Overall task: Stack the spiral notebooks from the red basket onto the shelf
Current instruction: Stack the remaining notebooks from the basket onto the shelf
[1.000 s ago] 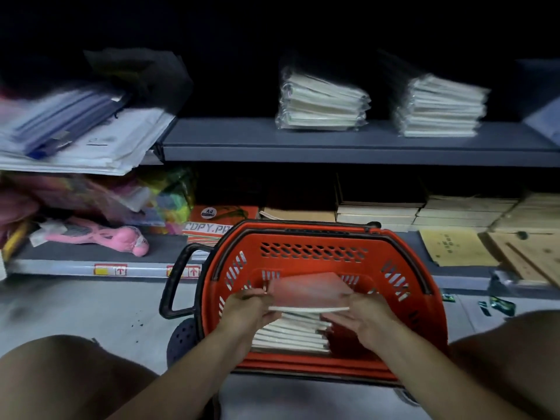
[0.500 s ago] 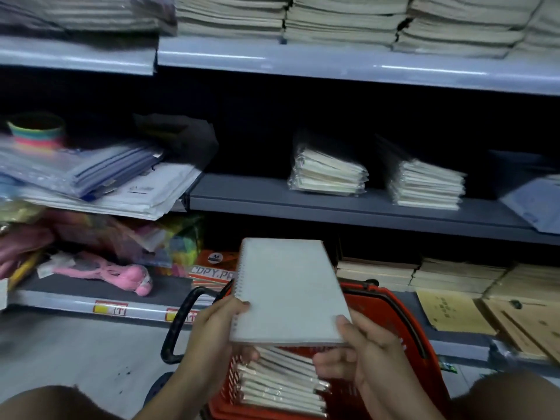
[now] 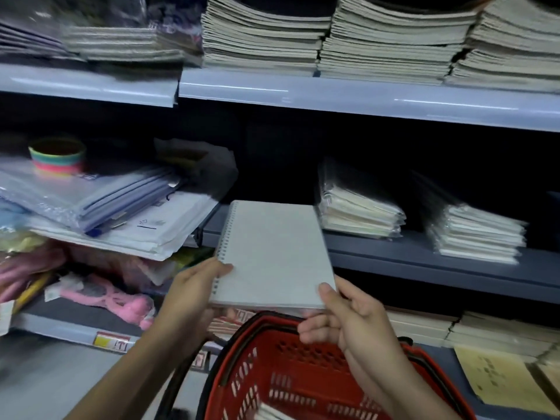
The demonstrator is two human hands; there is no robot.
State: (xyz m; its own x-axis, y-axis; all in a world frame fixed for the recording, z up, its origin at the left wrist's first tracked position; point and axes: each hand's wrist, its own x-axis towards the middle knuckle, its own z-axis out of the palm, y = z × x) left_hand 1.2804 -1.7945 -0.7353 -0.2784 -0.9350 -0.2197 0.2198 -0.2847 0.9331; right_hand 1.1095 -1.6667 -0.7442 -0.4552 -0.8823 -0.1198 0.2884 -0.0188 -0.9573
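Both hands hold one pale grey spiral notebook (image 3: 274, 253) up in front of the shelving, its wire coil along the left edge. The left hand (image 3: 194, 291) grips the lower coil side, thumb laid over the cover and fingers curled beneath. The right hand (image 3: 348, 313) pinches the near right corner, thumb on top and fingers folded under it. The notebook's far edge reaches up level with the front lip of the dark grey middle shelf (image 3: 424, 262); whether it touches that lip cannot be told. Beyond and to the right of the right hand, two stacks of wrapped notebooks (image 3: 360, 210) sit on that shelf. Directly below both hands stands the red basket (image 3: 303, 377), with a sliver of more notebooks (image 3: 269, 415) showing at its bottom. To the left of the left hand lie plastic folders and envelopes (image 3: 106, 213), a rainbow spring toy (image 3: 57, 157) and a pink toy (image 3: 112, 298). Above both hands, a light grey upper shelf (image 3: 333, 95) carries tall piles of exercise books (image 3: 378, 40)
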